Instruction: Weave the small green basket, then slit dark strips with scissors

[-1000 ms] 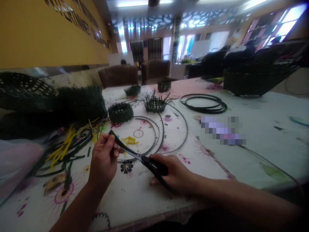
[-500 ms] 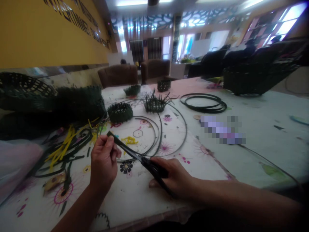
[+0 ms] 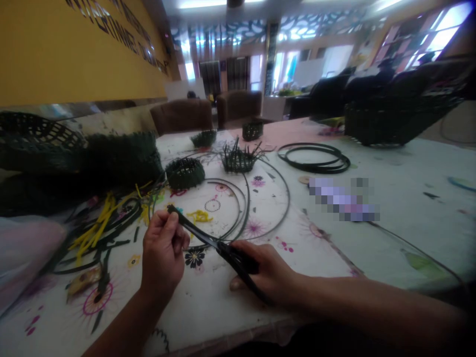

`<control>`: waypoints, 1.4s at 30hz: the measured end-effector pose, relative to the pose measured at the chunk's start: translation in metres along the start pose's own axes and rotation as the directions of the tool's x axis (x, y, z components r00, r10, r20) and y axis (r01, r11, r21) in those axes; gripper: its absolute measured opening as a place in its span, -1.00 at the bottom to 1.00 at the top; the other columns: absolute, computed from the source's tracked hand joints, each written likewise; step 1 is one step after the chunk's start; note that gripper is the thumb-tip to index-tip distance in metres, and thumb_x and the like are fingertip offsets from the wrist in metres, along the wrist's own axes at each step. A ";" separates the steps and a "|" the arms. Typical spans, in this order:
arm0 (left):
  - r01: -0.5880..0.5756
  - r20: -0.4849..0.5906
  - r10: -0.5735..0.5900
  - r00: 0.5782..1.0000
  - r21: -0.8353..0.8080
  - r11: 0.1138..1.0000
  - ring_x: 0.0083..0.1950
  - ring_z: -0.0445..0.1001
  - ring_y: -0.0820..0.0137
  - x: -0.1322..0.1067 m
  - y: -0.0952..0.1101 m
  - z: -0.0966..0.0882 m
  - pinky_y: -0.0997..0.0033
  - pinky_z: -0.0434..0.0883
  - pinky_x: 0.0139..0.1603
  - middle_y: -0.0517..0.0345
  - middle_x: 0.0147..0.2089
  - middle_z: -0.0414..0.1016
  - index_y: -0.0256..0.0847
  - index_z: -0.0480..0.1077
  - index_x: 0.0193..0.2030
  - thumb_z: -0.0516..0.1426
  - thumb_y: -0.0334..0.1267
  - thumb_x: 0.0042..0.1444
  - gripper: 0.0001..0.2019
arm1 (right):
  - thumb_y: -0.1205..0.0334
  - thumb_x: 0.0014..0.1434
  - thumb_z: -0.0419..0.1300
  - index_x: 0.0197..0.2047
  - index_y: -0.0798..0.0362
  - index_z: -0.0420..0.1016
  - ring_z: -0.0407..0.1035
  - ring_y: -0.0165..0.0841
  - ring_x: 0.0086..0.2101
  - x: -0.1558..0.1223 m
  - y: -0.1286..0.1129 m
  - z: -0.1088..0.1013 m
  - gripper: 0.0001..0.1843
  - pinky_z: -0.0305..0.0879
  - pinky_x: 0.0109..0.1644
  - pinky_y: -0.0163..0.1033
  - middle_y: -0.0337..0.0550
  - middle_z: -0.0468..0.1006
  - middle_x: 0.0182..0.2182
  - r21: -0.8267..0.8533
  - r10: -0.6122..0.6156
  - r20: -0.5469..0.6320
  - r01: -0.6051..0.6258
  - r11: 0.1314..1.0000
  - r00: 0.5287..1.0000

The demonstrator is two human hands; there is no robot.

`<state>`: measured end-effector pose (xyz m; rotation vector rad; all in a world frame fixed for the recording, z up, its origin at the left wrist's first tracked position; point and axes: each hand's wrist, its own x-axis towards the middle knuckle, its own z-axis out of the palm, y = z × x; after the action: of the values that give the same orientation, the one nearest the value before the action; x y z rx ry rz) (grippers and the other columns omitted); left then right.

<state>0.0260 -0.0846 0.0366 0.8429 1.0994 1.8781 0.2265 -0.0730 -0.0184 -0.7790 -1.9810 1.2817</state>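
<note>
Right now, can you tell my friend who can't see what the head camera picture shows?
A person's left hand pinches a thin dark strip, while the right hand holds black scissors with the blades at the strip. Beyond the hands, small woven baskets stand on a flowered tablecloth, with yellow strips lying to the left.

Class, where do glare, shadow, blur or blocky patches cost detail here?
Head view, upper right: glare whitens the bright paned window; head view, left: shadow swallows much of the dark green woven baskets; head view, right: square blocks hide the elongated lilac object; head view, centre: the black-handled metal scissors look soft but recognisable.
</note>
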 end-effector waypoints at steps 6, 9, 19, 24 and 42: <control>0.043 -0.001 -0.043 0.999 -0.013 0.999 -0.69 -0.05 0.61 0.004 -0.002 0.001 0.61 0.12 -0.66 0.39 -0.67 0.06 -0.20 0.18 -0.45 0.21 -0.35 0.06 -0.77 | 0.00 0.02 0.36 -0.27 0.12 0.43 0.05 -0.50 -0.50 -0.001 -0.006 -0.002 -0.62 0.03 -0.48 -0.40 -0.37 0.20 -0.53 0.015 -0.028 0.038 0.028 0.999 0.999; 0.047 0.006 -0.047 0.999 -0.016 0.999 -0.70 -0.07 0.62 0.004 -0.002 0.000 0.62 0.10 -0.67 0.39 -0.67 0.06 -0.20 0.17 -0.45 0.21 -0.34 0.06 -0.76 | 0.03 0.00 0.39 -0.25 0.13 0.44 0.05 -0.50 -0.51 -0.001 -0.006 -0.001 -0.61 0.03 -0.48 -0.39 -0.38 0.20 -0.53 0.026 -0.020 0.027 0.019 0.999 0.999; 0.040 0.009 -0.040 0.999 -0.001 0.999 -0.70 -0.04 0.62 0.001 -0.005 0.001 0.60 0.15 -0.65 0.38 -0.65 0.11 -0.20 0.18 -0.45 0.21 -0.32 0.07 -0.76 | 0.01 -0.10 0.43 -0.06 0.11 0.48 0.21 -0.43 -0.45 0.001 0.000 0.002 -0.44 0.17 -0.40 -0.35 -0.31 0.39 -0.46 0.051 0.005 -0.041 -0.003 0.999 0.999; 0.027 0.024 -0.027 0.999 0.012 1.000 -0.68 -0.01 0.61 -0.002 -0.005 0.000 0.61 0.19 -0.62 0.39 -0.65 0.07 -0.20 0.16 -0.45 0.21 -0.31 0.08 -0.75 | 0.02 -0.10 0.43 -0.04 0.12 0.47 0.21 -0.43 -0.45 0.000 0.000 0.002 -0.42 0.16 -0.41 -0.36 -0.31 0.39 -0.46 0.045 0.029 -0.044 -0.027 0.999 0.999; -0.012 0.056 0.004 0.998 0.140 0.990 -0.62 0.20 0.58 -0.005 0.000 0.002 0.65 0.26 -0.59 0.29 -0.57 0.23 -0.23 0.22 -0.46 0.15 -0.29 0.15 -0.78 | 0.03 -0.03 0.40 -0.15 0.14 0.47 0.09 -0.48 -0.49 -0.001 -0.003 0.000 -0.55 0.07 -0.47 -0.38 -0.36 0.25 -0.52 0.061 0.015 0.016 -0.016 0.998 1.000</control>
<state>0.0301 -0.0880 0.0364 0.9741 1.2063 1.7892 0.2267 -0.0755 -0.0155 -0.7583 -1.9418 1.3552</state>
